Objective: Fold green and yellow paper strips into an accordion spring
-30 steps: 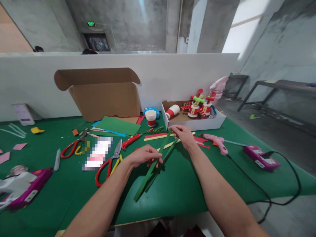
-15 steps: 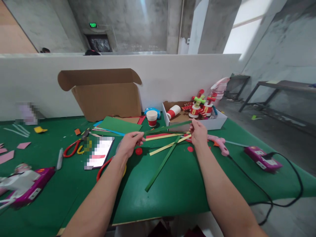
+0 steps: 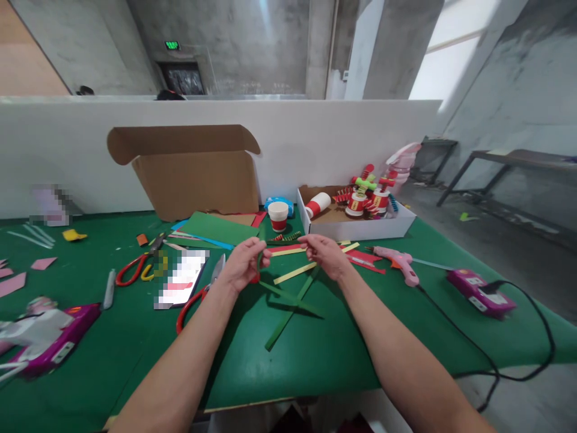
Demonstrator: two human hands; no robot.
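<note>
While left hand (image 3: 247,263) pinches green strip (image 3: 285,294), second strip (image 3: 282,328) lies loose

Head view: left grip is closed on the first, its tail crossing the second on the surface (image 3: 315,370). Right hand (image 3: 328,257) appears nearly closed; any hold is not determinable.

I can faintly read EXIT on the lower line of the green sign (image 3: 172,45) on the rear wall (image 3: 265,42). I cannot resolve its upper characters, the white print (image 3: 472,278) on the right-hand purple box (image 3: 484,300), the yellow cup labels (image 3: 356,205), or the wall writing (image 3: 252,86).
</note>
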